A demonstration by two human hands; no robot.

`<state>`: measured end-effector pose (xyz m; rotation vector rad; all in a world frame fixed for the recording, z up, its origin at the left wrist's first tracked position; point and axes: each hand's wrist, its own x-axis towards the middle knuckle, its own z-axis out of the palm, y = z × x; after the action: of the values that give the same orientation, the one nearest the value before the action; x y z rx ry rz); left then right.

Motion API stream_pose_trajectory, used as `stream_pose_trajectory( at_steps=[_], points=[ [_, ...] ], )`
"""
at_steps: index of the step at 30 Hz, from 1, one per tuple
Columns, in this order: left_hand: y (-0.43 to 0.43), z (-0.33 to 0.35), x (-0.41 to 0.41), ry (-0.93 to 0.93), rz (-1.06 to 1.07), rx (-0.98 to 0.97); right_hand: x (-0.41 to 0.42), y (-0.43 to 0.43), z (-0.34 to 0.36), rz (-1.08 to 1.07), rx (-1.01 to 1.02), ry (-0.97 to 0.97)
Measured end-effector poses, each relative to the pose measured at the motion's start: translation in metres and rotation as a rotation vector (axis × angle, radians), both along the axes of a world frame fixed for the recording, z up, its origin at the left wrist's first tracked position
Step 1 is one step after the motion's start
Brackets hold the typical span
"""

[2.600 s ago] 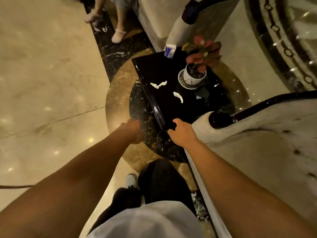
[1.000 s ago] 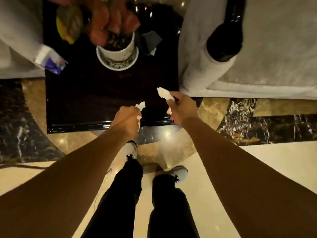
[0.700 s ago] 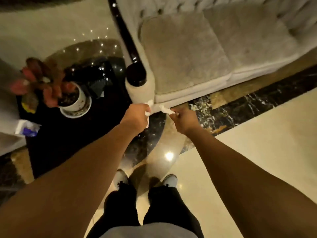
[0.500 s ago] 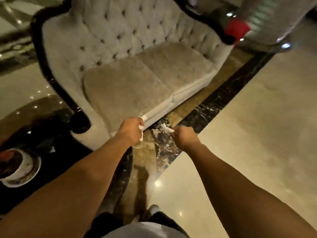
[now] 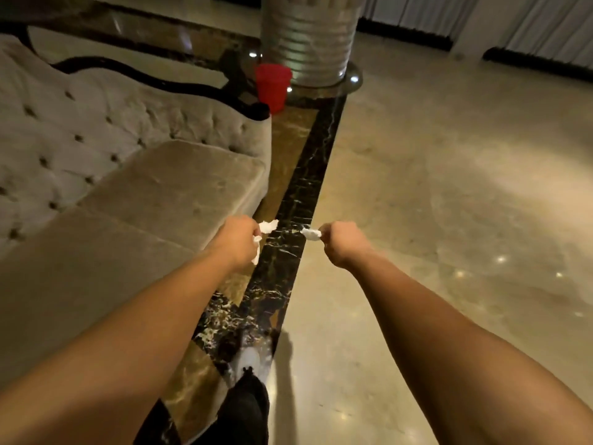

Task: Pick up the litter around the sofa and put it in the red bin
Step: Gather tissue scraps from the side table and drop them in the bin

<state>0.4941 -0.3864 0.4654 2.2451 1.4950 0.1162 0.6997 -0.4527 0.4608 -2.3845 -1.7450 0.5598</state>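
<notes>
My left hand (image 5: 239, 242) is closed around a crumpled white tissue scrap (image 5: 268, 226) that sticks out past the knuckles. My right hand (image 5: 343, 240) pinches a second white tissue scrap (image 5: 310, 233). Both hands are held out in front of me at waist height, over the dark marble floor strip. The red bin (image 5: 272, 86) stands far ahead on the floor, just past the sofa's far arm and at the foot of a ribbed pillar. The beige tufted sofa (image 5: 134, 175) fills the left side.
A wide ribbed pillar (image 5: 309, 36) on a round base rises behind the bin. A black marble strip (image 5: 308, 175) runs along the sofa front toward the bin. Polished beige floor (image 5: 449, 187) spreads to the right. My shoe (image 5: 248, 364) is on the strip below.
I took the two tissue scraps off the black side table, one in each hand, then turned right along the sofa. The red bin now lies straight ahead and closer.
</notes>
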Motion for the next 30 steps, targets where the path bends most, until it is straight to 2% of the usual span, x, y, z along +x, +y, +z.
stream_pose_trajectory(
  at_steps=[3,11,18,23,30],
  points=[
    [0.073,0.001,0.027,-0.061,-0.024,-0.010,0.017,0.065,0.010,-0.057,0.051,0.069],
    [0.260,0.017,0.106,0.018,-0.092,-0.056,0.072,0.221,0.042,-0.129,0.150,0.097],
    [0.408,0.010,0.224,0.088,-0.188,-0.006,0.192,0.361,0.023,-0.251,0.182,0.067],
    [0.512,0.015,0.296,0.098,-0.110,0.001,0.270,0.488,0.021,-0.168,0.168,0.061],
    [0.665,0.028,0.372,-0.026,0.084,-0.010,0.348,0.666,0.048,-0.053,0.172,0.060]
  ],
)
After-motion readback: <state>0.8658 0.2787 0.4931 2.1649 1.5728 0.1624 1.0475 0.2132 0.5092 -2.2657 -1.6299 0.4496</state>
